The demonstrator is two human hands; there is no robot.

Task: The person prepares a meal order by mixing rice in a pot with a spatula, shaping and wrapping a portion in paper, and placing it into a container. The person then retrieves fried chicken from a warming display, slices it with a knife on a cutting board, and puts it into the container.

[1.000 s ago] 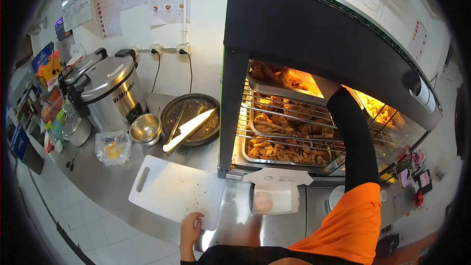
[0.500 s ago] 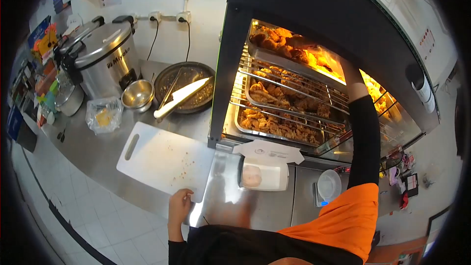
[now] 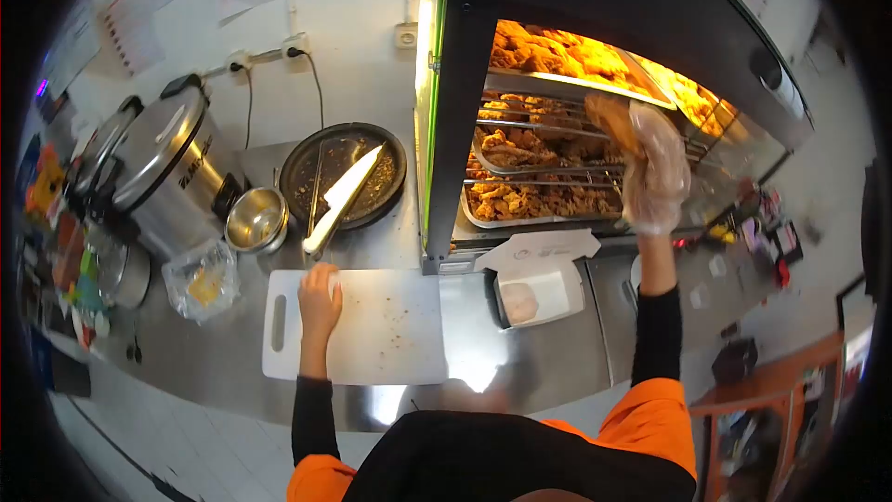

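Observation:
My right hand (image 3: 658,172), in a clear plastic glove, grips a piece of fried chicken (image 3: 611,123) in front of the racks of the lit display warmer (image 3: 465,0). Over the white cutting board (image 3: 372,367), my left hand (image 3: 321,302) is bare, with its fingers stretched towards the handle end of a large knife (image 3: 348,191). A small gap seems to lie between fingers and handle. The knife rests across a dark round pan (image 3: 395,195) with crumbs in it. A paper box (image 3: 562,296) with its lid up stands below the warmer, holding a pale round item.
Trays of fried chicken (image 3: 544,200) fill the warmer's levels. Left of the pan are metal bowls (image 3: 257,220), a plastic bag (image 3: 200,281) with something yellow, and a large steel cooker (image 3: 177,167). Crumbs dot the board.
My right hand has come out from deep inside the warmer with a chicken piece. My left hand has moved from the board's near edge up towards the knife handle. The view has shifted.

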